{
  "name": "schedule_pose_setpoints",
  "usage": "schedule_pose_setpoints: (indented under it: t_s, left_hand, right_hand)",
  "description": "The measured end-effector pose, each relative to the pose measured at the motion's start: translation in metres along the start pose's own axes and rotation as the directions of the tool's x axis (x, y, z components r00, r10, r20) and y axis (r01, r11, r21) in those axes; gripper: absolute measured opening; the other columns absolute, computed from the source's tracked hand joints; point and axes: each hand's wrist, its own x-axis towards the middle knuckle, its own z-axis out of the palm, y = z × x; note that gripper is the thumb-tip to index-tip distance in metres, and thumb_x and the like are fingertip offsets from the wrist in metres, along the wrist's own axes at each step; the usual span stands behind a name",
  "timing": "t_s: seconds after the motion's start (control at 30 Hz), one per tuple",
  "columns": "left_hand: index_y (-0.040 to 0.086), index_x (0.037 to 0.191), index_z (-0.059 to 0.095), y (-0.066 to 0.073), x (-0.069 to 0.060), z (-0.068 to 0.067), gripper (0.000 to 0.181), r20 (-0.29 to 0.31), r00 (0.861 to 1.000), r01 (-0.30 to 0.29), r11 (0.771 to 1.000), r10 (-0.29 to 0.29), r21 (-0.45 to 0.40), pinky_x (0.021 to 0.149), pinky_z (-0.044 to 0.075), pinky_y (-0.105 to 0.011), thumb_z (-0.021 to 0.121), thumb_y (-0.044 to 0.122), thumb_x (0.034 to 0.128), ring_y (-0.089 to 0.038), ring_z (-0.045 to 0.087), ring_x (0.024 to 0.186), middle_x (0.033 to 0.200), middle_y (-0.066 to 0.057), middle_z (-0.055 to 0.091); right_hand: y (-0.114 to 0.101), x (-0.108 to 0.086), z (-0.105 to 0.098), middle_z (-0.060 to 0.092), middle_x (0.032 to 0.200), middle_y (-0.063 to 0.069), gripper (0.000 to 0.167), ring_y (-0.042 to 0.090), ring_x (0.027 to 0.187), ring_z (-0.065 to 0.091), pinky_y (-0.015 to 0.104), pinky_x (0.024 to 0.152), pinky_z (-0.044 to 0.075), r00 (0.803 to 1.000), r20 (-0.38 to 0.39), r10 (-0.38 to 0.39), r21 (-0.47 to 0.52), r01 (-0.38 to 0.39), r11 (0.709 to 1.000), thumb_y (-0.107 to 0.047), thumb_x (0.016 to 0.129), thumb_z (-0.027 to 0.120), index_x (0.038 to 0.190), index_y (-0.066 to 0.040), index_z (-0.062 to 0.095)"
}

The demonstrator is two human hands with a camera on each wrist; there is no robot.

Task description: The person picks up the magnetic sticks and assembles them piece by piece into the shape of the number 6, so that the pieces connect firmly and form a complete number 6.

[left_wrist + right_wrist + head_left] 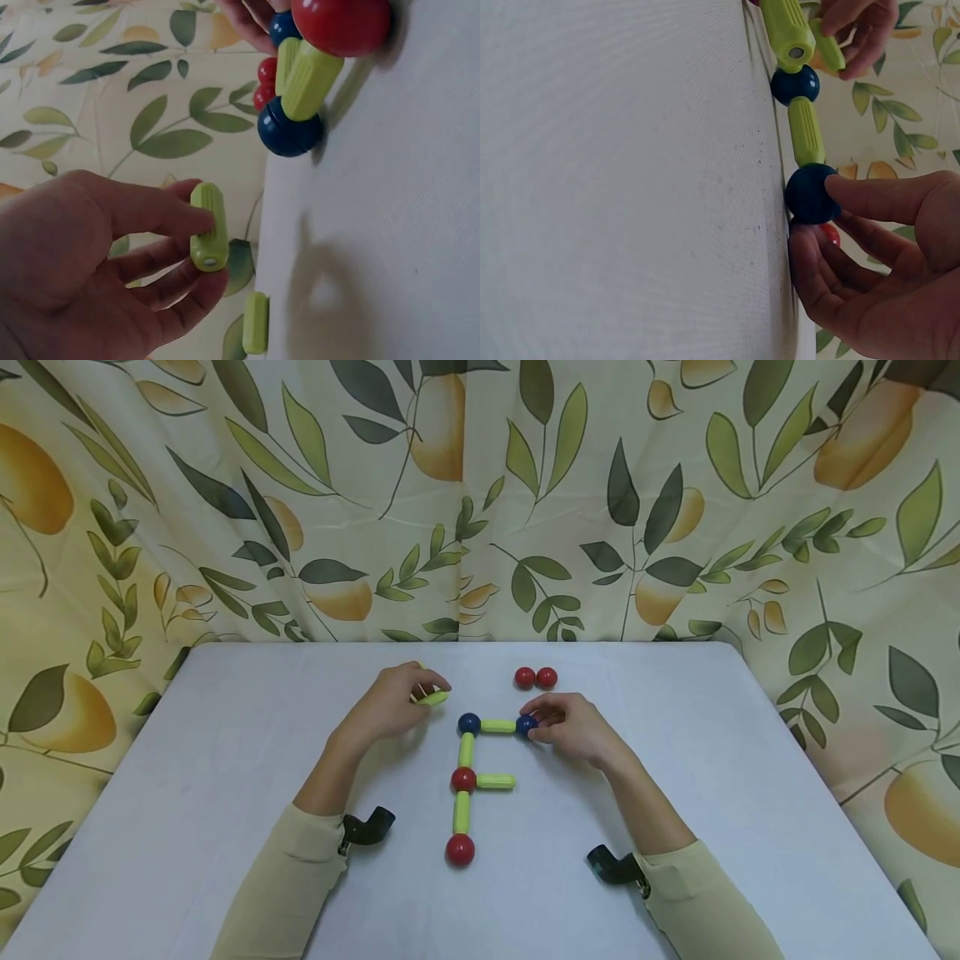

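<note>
My left hand (393, 700) pinches a yellow-green magnetic rod (210, 225) between thumb and fingers, raised above the table. A metal tip shows at the rod's end. With thumb and fingertips, my right hand (576, 725) holds a blue ball (810, 193) at the right end of a ball-and-rod figure. From that ball a rod (498, 727) runs left to a second blue ball (469, 724). Below it, rods link a red ball (464, 779) and a lower red ball (460, 850). A side rod (496, 782) juts right from the middle red ball.
Two red balls (536, 677) sit side by side near the table's back edge. Another yellow-green rod (256, 322) lies beyond my left hand. The white table (225, 827) meets a leaf-and-fruit patterned curtain (525, 527) behind.
</note>
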Motion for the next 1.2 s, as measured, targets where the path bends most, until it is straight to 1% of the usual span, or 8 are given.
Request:
schedule_pose_setpoints:
  t_s: [0.13,0.27,0.47,0.7,0.87,1.03,1.1,1.2]
  left_hand:
    - [0.013,0.124,0.076,0.009,-0.003,0.0,0.037,0.046,0.998,-0.043,0.999,0.043,-0.001,0.087,0.054,-0.039,0.068,-0.001,0.0901,-0.025,0.064,0.102,0.108,-0.005,0.067]
    - [0.012,0.125,0.075,0.017,-0.005,0.001,0.038,0.085,0.993,-0.078,0.997,0.079,-0.015,0.084,0.055,-0.036,0.068,-0.001,0.09,-0.023,0.065,0.101,0.107,-0.005,0.069]
    - [0.015,0.126,0.075,0.029,-0.009,0.004,0.036,0.161,0.982,-0.093,0.995,0.098,-0.038,0.083,0.058,-0.033,0.069,0.003,0.0931,-0.021,0.065,0.103,0.11,-0.003,0.071]
    - [0.015,0.124,0.076,0.041,-0.012,0.008,0.033,0.22,0.966,-0.121,0.991,0.132,-0.063,0.088,0.059,-0.031,0.074,0.004,0.0933,-0.017,0.065,0.102,0.109,0.002,0.071]
    - [0.016,0.122,0.076,0.049,-0.014,0.014,0.033,0.273,0.948,-0.154,0.986,0.166,-0.067,0.088,0.057,-0.03,0.074,0.003,0.0922,-0.016,0.065,0.099,0.107,0.003,0.072]
    - [0.013,0.123,0.076,0.056,-0.016,0.02,0.033,0.332,0.922,-0.175,0.98,0.198,-0.097,0.084,0.057,-0.027,0.077,0.005,0.091,-0.014,0.066,0.097,0.109,0.003,0.073]
    - [0.013,0.122,0.076,0.059,-0.017,0.023,0.032,0.351,0.914,-0.177,0.978,0.205,-0.11,0.082,0.057,-0.026,0.078,0.006,0.0911,-0.013,0.066,0.096,0.109,0.003,0.073]
    - [0.012,0.121,0.076,0.063,-0.019,0.027,0.03,0.39,0.898,-0.163,0.977,0.204,-0.135,0.074,0.059,-0.026,0.077,0.006,0.092,-0.016,0.07,0.089,0.105,0.0,0.073]
  right_hand:
    - [0.0,0.0,0.0,0.07,0.118,0.013,0.034,0.028,0.104,0.06,0.033,0.09,0.052,1.0,0.001,0.005,-0.002,-0.005,1.0,-0.01,0.094,0.075,0.128,-0.012,0.072]
    - [0.0,0.0,0.0,0.069,0.119,0.014,0.034,0.028,0.105,0.06,0.033,0.091,0.052,1.0,0.004,0.01,0.002,-0.01,1.0,-0.01,0.095,0.075,0.128,-0.011,0.071]
    - [0.0,0.0,-0.001,0.069,0.12,0.014,0.035,0.028,0.105,0.06,0.034,0.091,0.052,1.0,0.007,0.006,0.003,-0.006,1.0,-0.01,0.095,0.075,0.13,-0.011,0.071]
    - [0.0,-0.001,-0.001,0.07,0.119,0.014,0.035,0.028,0.105,0.061,0.035,0.093,0.053,1.0,0.002,-0.003,-0.002,0.004,1.0,-0.01,0.095,0.075,0.129,-0.01,0.071]
    - [0.001,-0.001,-0.001,0.071,0.118,0.014,0.034,0.028,0.104,0.061,0.036,0.093,0.053,1.0,0.002,-0.01,0.003,0.01,1.0,-0.01,0.095,0.075,0.129,-0.01,0.071]
    - [0.002,-0.001,-0.001,0.071,0.116,0.013,0.033,0.028,0.102,0.062,0.035,0.092,0.053,1.0,0.001,-0.016,0.004,0.016,1.0,-0.009,0.094,0.075,0.127,-0.01,0.072]
    - [0.002,-0.001,0.0,0.071,0.115,0.013,0.033,0.028,0.102,0.062,0.035,0.091,0.052,1.0,0.0,-0.017,0.003,0.017,1.0,-0.009,0.094,0.075,0.127,-0.01,0.072]
    - [0.002,-0.001,0.0,0.072,0.115,0.014,0.033,0.028,0.102,0.062,0.037,0.092,0.053,1.0,-0.003,-0.017,0.004,0.017,1.0,-0.009,0.094,0.075,0.127,-0.01,0.072]
